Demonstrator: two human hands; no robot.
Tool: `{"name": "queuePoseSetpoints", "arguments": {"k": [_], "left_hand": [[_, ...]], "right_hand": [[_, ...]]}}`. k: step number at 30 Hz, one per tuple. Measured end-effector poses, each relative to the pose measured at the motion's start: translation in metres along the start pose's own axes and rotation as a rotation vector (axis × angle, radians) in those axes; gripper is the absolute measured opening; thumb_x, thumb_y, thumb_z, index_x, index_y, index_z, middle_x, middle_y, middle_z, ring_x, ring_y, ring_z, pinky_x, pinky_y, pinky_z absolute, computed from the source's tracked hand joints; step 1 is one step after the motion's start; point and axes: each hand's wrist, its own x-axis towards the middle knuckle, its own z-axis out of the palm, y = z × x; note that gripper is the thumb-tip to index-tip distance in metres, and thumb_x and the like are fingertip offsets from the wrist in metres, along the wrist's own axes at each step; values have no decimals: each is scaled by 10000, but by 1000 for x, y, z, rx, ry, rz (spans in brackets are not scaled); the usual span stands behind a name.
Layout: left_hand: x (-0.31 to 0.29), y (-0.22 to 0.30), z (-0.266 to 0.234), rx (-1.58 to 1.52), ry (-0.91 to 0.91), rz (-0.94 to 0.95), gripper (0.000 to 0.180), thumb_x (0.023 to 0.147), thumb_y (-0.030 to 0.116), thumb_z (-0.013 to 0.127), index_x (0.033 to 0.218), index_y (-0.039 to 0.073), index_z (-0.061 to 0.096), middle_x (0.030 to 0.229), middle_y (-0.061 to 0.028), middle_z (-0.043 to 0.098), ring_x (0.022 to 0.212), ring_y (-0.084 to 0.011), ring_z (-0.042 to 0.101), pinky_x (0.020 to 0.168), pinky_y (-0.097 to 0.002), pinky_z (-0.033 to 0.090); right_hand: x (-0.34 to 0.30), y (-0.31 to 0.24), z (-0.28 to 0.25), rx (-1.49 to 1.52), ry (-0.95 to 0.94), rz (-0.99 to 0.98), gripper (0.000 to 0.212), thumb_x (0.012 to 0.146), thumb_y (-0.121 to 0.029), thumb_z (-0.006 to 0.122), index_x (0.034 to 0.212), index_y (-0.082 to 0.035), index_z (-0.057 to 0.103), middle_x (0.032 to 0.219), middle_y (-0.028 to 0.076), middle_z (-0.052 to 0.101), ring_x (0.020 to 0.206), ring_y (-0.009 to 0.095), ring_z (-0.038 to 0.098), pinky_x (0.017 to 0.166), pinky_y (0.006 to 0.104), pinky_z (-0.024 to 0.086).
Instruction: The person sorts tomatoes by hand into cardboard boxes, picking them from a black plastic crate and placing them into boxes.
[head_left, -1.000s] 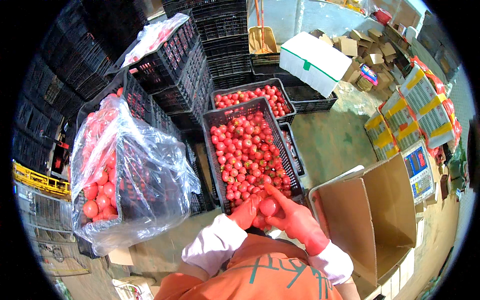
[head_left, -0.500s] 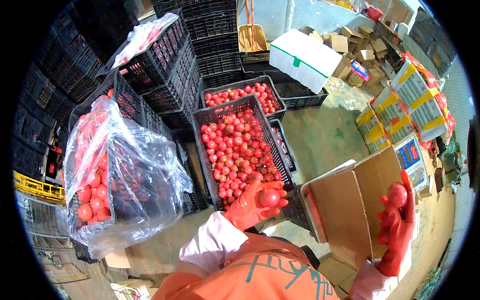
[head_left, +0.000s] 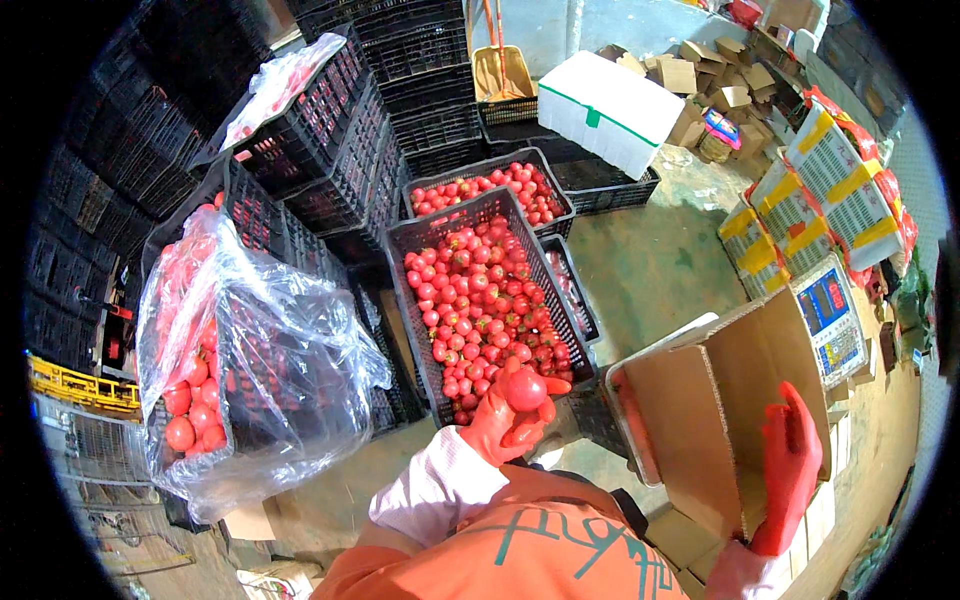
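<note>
My left hand (head_left: 490, 428), in a red rubber glove, is closed round a red tomato (head_left: 526, 390) just in front of a black crate (head_left: 402, 300) heaped with small red tomatoes (head_left: 480, 290). At the right, my right hand (head_left: 793, 462), gloved the same way, is raised over the side of an open cardboard box (head_left: 668, 405). Its fingers are stretched out, and no tomato shows in them. The inside of the box is mostly hidden.
A crate under clear plastic film (head_left: 300, 350) holds larger tomatoes at the left. Black crates (head_left: 430, 85) are stacked behind. A digital scale (head_left: 833, 320) stands beyond the box, near taped cartons (head_left: 790, 225). A white foam box (head_left: 610, 110) lies farther back.
The tomato in my right hand has gone from sight, and that hand has dropped lower beside the box. My left hand has drawn slightly left, still holding its tomato.
</note>
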Motion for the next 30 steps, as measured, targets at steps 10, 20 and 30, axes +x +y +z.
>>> {"name": "queuePoseSetpoints", "arguments": {"k": [10, 20, 30], "left_hand": [[-7, -20, 43, 361, 68, 15, 706, 898, 729, 318, 1189, 135, 565, 813, -8, 643, 529, -74, 512, 409, -219, 355], [-29, 10, 28, 792, 415, 184, 457, 1039, 364, 372, 867, 55, 661, 593, -28, 582, 390, -88, 442, 349, -231, 324], [-23, 59, -68, 618, 726, 550, 266, 1008, 252, 483, 1070, 36, 626, 765, -63, 650, 590, -119, 610, 510, -229, 463]], "right_hand": [[-31, -102, 125, 404, -676, -595, 640, 732, 39, 689, 1333, 6, 473, 1193, 197, 604, 1073, 367, 605, 883, 402, 502], [-42, -72, 186, 1179, -933, 415, 519, 1015, -414, 413, 1319, -5, 508, 1124, 121, 636, 924, 173, 594, 811, 320, 482], [-29, -4, 209, 1495, -816, 893, 338, 972, -390, 516, 916, -68, 603, 916, 100, 647, 633, 182, 560, 457, 216, 348]]}}
